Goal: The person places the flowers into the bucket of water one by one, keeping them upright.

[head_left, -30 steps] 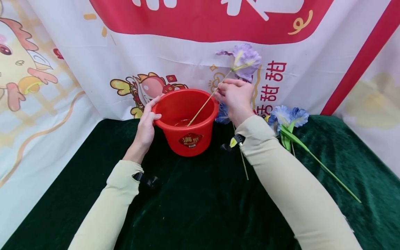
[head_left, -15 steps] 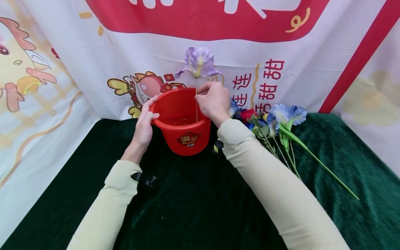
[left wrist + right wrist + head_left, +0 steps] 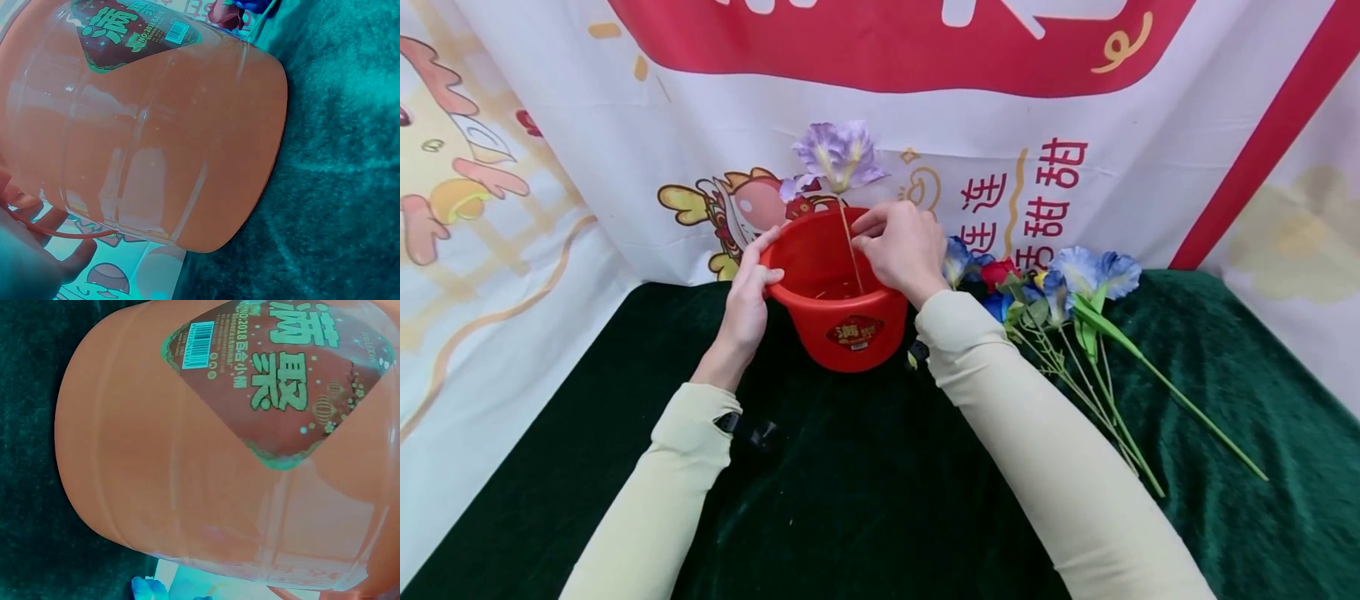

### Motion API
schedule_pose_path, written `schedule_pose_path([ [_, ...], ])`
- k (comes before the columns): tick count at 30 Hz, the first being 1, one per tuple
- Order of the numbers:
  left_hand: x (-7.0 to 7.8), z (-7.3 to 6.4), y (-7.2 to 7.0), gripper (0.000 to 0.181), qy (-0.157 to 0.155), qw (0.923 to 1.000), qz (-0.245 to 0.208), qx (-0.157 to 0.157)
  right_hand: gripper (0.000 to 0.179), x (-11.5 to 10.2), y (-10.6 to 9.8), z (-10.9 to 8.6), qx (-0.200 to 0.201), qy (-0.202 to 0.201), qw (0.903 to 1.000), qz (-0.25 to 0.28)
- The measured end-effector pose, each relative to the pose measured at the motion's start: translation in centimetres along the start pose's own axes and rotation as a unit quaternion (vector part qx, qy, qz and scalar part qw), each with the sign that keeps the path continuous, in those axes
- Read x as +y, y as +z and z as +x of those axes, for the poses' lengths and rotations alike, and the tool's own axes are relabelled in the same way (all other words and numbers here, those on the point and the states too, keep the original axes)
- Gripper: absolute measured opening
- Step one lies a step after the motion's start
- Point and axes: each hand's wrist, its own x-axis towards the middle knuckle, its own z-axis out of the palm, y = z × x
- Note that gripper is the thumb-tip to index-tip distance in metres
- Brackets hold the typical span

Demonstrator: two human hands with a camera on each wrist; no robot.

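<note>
Nearest lies the dark green velvet-covered surface (image 3: 820, 483), bearing the round, glossy red plastic bucket (image 3: 808, 333). At the bucket's nine o'clock, the left hand (image 3: 747, 292) grips the rim, thumb over the edge; at three o'clock, the right hand (image 3: 908, 248) pinches the thin tan stem (image 3: 855, 271) of a ruffled pale-purple flower (image 3: 838, 157). A second ago that flower slants across the rim towards two o'clock; now it stands almost upright, tipped towards eleven, its bloom rising past the far rim. That suggests the stem is nearly placed, though the right hand is yet to release it; its foot is hidden. Farther right, at three o'clock, blue and red fabric-looking flowers (image 3: 1075, 268) show more fully as the right arm (image 3: 992, 392) shifts inward
</note>
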Motion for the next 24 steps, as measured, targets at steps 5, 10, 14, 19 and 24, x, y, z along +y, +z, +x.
schedule_pose_path([
  [5,-0.1,0.2,0.0,0.067,0.008,1.0,0.0,0.0,0.017,0.1,0.0,0.0,-0.002,-0.004,1.0,0.007],
  [10,-0.1,0.2,0.0,0.067,0.009,1.0,-0.003,-0.001,0.018,0.4,0.0,-0.1,0.012,-0.006,0.9986,0.052],
  [14,-0.1,0.2,0.0,0.067,0.006,1.0,-0.002,-0.003,0.018,1.2,-0.2,-0.4,0.023,-0.004,0.9889,0.147],
  [19,0.0,0.1,0.1,0.066,0.006,1.0,0.001,0.0,0.023,2.7,-1.2,-1.1,0.025,-0.002,0.9467,0.321],
  [24,0.0,0.1,0.1,0.067,0.004,1.0,0.001,0.0,0.027,5.1,-2.6,-2.4,0.044,0.009,0.9102,0.412],
])
